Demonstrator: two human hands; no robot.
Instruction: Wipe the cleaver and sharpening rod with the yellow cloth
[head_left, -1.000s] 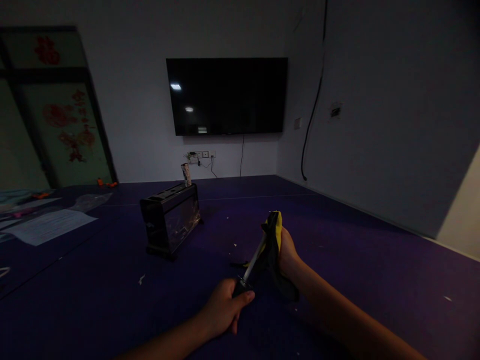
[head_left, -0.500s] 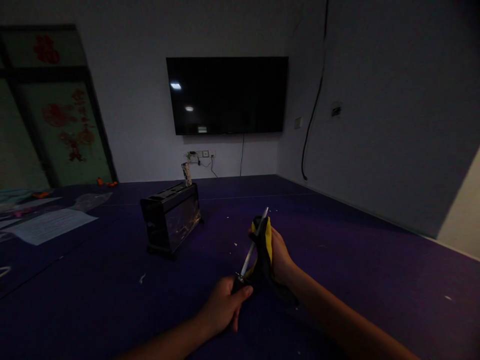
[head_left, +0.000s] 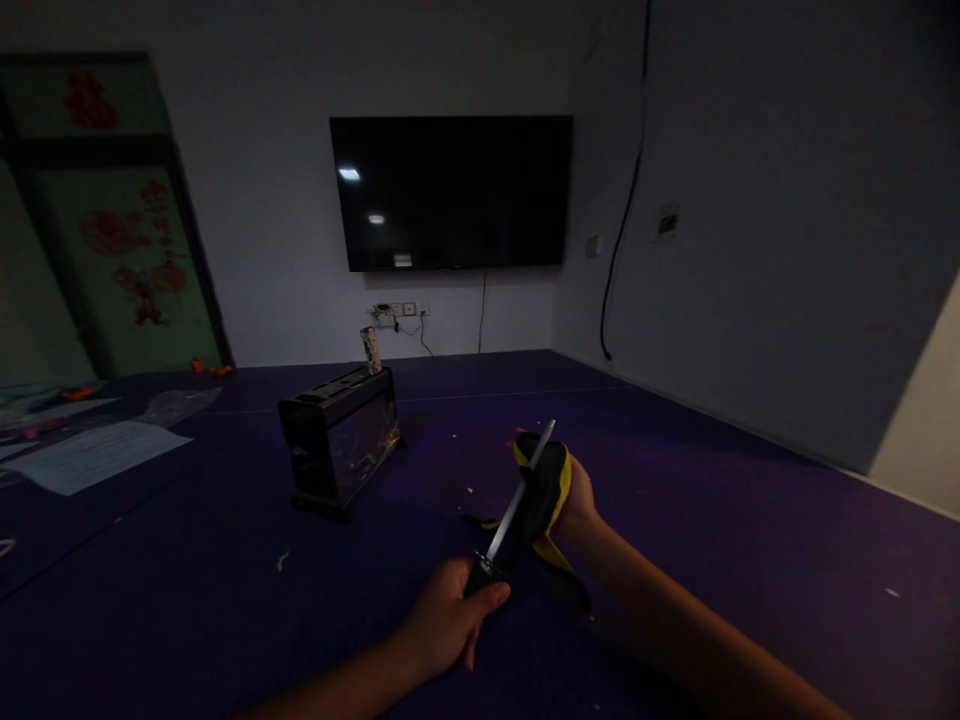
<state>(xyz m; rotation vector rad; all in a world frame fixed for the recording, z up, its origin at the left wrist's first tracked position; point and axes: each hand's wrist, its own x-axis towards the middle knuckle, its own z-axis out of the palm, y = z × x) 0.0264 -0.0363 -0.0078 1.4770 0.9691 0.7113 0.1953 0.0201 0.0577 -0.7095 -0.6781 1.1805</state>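
Observation:
My left hand (head_left: 444,618) is closed round the black handle of a long, narrow-bladed knife (head_left: 507,522), its blade slanting up and away to the right. Against the blade's upper part lies a black and yellow cloth (head_left: 553,490), gripped by my right hand (head_left: 580,498). The cloth covers most of the right fingers; a few fingertips show beyond its far edge. One loose end of cloth hangs toward me and another sticks out to the left. The blade's tip shows above the cloth.
A black knife-block-like stand (head_left: 345,440) with a patterned handle upright in it is left of my hands. Papers (head_left: 105,455) and clear plastic (head_left: 180,405) lie farther left. White scraps dot the purple surface (head_left: 225,600). A television (head_left: 454,195) hangs ahead.
The right hand and cloth have shifted slightly right, with the cloth now bunched across the blade's upper part. The knife has tilted a little farther right. The left hand has barely moved.

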